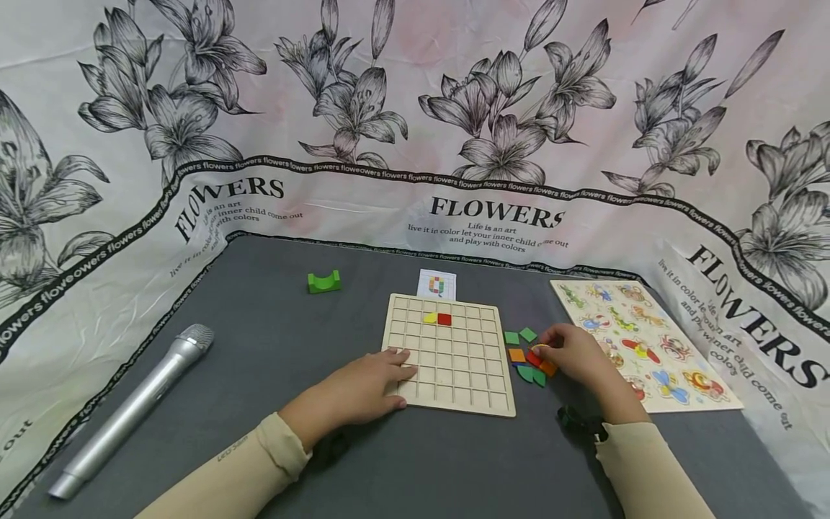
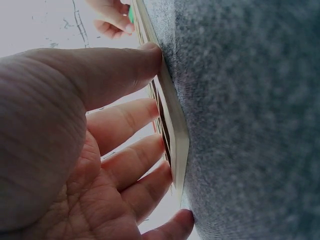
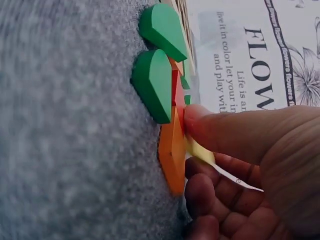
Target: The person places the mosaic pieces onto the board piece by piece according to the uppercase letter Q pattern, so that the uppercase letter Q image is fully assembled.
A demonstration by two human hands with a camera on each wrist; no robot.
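Right hand pinching yellow piece, left hand on grid board

Left hand (image 1: 364, 386): fingers spread, lying on the left side of the wooden grid board (image 1: 454, 360), thumb at its near edge, nothing gripped. Right hand (image 1: 577, 353): narrow pinch, thumb and fingers on 1 yellow piece (image 3: 200, 151) (mostly covered by the hand, exact shape unclear), just over the loose pile at the board's right side.

Pile, quick list: 2 green squares (image 1: 511, 337) at the far end, 1 orange square (image 1: 516, 355) on the side nearest the board, 1 red piece (image 1: 534, 357) by the fingertips, 1 orange piece (image 1: 548, 368) under the right hand, 2 green curved pieces (image 3: 154, 85) at the near end, plus a thin blue sliver showing between them and the orange square. Several touch or overlap.

Already on the board: 1 yellow tile (image 1: 431, 318) and 1 red square (image 1: 444, 319), side by side near the far edge. Small white card (image 1: 437, 285) with a coloured Q pattern sits just beyond that edge.

Rest of dark table (image 1: 292, 324): insect puzzle board (image 1: 655, 331) at right, green cut-out block (image 1: 323, 282) beyond the left hand, silver microphone (image 1: 132, 405) far left. Flower-print cloth (image 1: 363, 205) behind.
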